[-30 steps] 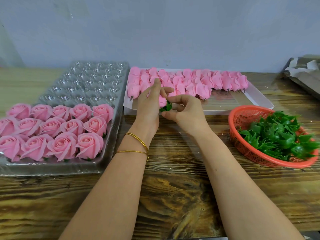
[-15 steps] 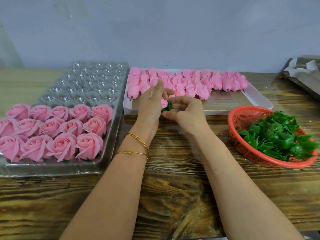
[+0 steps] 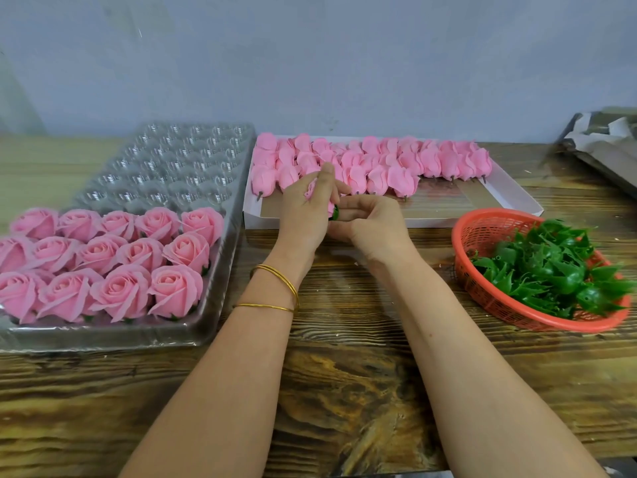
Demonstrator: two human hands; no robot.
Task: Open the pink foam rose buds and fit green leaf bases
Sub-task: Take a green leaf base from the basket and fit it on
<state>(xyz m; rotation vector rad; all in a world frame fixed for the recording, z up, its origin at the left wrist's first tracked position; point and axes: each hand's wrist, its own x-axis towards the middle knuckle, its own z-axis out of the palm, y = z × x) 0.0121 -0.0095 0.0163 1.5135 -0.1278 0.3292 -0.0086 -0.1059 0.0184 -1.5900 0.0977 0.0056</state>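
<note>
A: Where is the bud being worked on?

B: The pink rose bud sits in the person's left hand, held up over the near edge of the white box. A green leaf base shows just at its lower end, between the two hands.

A: And the fingers?

B: The left fingers are curled round the bud. The right hand has its fingers bent in and closed on the leaf base, seemingly pressing it onto the bud's bottom. How far it is seated cannot be told.

A: How far along is the job?

B: Partway, by the look of it. Three rows of opened roses fill the near end of the clear tray, and the far cells hold nothing. Many closed buds lie in the box, and the red basket to the right holds a heap of leaf bases.

A: The arms?

B: Both forearms reach forward over the table and meet in the middle, with the left wrist wearing gold bangles.
</note>
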